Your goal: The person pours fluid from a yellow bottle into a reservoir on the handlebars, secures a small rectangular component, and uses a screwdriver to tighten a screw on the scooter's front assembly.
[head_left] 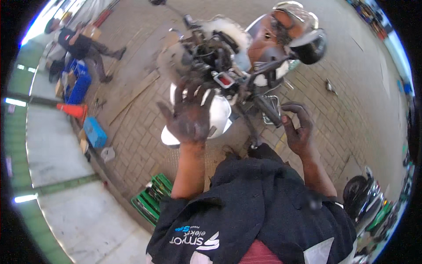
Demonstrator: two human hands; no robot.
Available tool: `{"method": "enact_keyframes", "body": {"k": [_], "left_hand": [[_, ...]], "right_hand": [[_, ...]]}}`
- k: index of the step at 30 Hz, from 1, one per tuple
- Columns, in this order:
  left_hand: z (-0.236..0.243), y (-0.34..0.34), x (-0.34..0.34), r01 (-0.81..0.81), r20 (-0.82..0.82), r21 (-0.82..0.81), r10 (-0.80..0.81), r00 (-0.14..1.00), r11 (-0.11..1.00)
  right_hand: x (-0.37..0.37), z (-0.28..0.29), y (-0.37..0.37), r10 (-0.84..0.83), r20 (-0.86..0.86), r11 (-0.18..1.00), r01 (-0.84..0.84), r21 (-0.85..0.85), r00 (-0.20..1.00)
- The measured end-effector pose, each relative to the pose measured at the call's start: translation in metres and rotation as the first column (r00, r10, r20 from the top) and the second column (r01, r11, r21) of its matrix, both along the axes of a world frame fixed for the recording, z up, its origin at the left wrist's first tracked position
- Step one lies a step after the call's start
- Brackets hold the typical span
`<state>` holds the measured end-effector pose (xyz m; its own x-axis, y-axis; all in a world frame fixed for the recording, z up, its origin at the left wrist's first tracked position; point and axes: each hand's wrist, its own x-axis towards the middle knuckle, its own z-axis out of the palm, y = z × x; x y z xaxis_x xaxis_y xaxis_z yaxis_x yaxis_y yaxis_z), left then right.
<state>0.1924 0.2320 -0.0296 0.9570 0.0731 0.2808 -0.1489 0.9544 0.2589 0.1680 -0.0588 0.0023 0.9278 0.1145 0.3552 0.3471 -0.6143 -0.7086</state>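
A scooter stands in front of me with its handlebar stripped of covers, the wiring and mechanism (215,48) bare. My left hand (190,116) is open, fingers spread, over the white front panel (221,113); it holds nothing that I can see. To the right, my right hand (300,128) has curved fingers with a gap between them and the thumb. It is beside the end of the dark handlebar grip (267,110), not wrapped around it. A black mirror (311,47) sticks out at the far right, near the brown seat (266,37).
At the far left a person (83,44) sits by a blue crate (78,81). An orange cone (77,111) and a light-blue box (94,132) are along the left edge. A green tool case (151,198) lies near my left arm. Other scooters (367,198) stand at lower right.
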Motion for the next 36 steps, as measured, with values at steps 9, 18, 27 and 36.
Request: {"method": "enact_keyframes", "body": {"k": [9, 18, 27, 36], "left_hand": [[0.024, -0.065, -0.041, -0.022, 0.013, 0.654, 0.018, 1.000, 0.756], [0.034, -0.274, 0.008, 0.419, -0.426, 0.871, -0.030, 0.904, 0.258], [-0.101, -0.339, 0.036, 0.541, -0.680, 0.709, 0.235, 0.695, 0.452], [-0.214, -0.320, 0.088, 0.163, -0.755, 0.539, 0.389, 0.528, 0.826]], "right_hand": [[0.029, -0.069, -0.118, -0.038, -0.328, 0.997, 0.055, 0.045, 0.944], [0.147, -0.178, -0.225, 0.212, -0.609, 0.934, -0.342, -0.104, 0.765], [0.497, -0.319, -0.234, -0.118, 0.016, 0.919, 0.116, -0.378, 0.993], [0.325, -0.219, -0.247, -0.061, 0.228, 0.998, 0.052, 0.046, 0.972]]}}
